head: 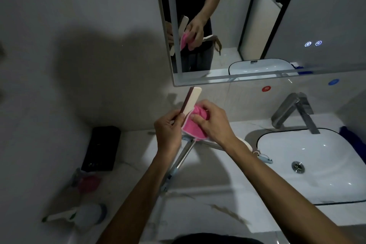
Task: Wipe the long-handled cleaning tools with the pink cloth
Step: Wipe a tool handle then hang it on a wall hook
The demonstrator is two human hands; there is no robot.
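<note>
Up over the counter [208, 210], our left hand [168, 130] has its fingers curled around the lower part of the flat cream head [53, 99] of a long-handled cleaning tool, holding it tilted with its rounded end pointing up toward the mirror [297, 25]. Along its left edge the head shows a dark strip. Our right hand [213, 123] grips the pink cloth [193, 127], bunched under bent fingers and thumb, and presses it against the right side of the head just beside the left hand. A corner of the cloth hangs below the two hands.

Beneath the hands a shiny metal handle [183, 157] runs down toward us over the counter; we think it belongs to the same tool, though the hands hide the join. A second pale tool [247, 144] lies behind our right wrist at the edge of the white sink [309, 164], mostly covered. The chrome tap [293, 111] stands behind the basin. To the left on the counter sit a black box [103, 147], a blurred reddish item [89, 183] and a white bottle [89, 214] lying on its side.
</note>
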